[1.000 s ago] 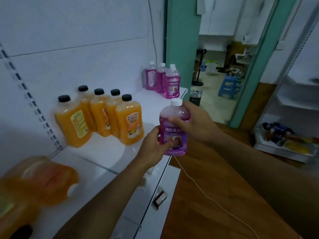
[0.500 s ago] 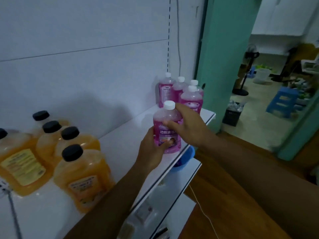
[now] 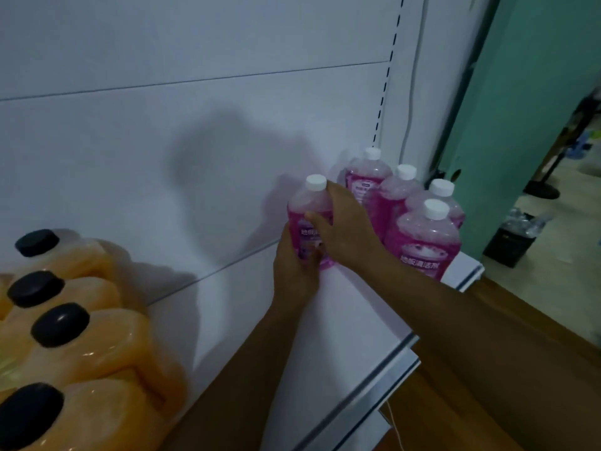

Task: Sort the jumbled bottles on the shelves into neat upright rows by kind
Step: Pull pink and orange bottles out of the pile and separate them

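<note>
Pink bottle (image 3: 310, 216) upright on shelf (image 3: 351, 307) | left hand (image 3: 294, 265) grip clamped | right hand (image 3: 344, 229) grip clamped

Both hands cover the held pink bottle (image 3: 309, 209)'s label; orange bottles (image 3: 81, 346) run off the left edge.

The pink bottles (image 3: 422, 236) are clear, shiny plastic. The orange jugs (image 3: 97, 346) shine too. The white shelf (image 3: 341, 320) looks smooth and dull.
</note>
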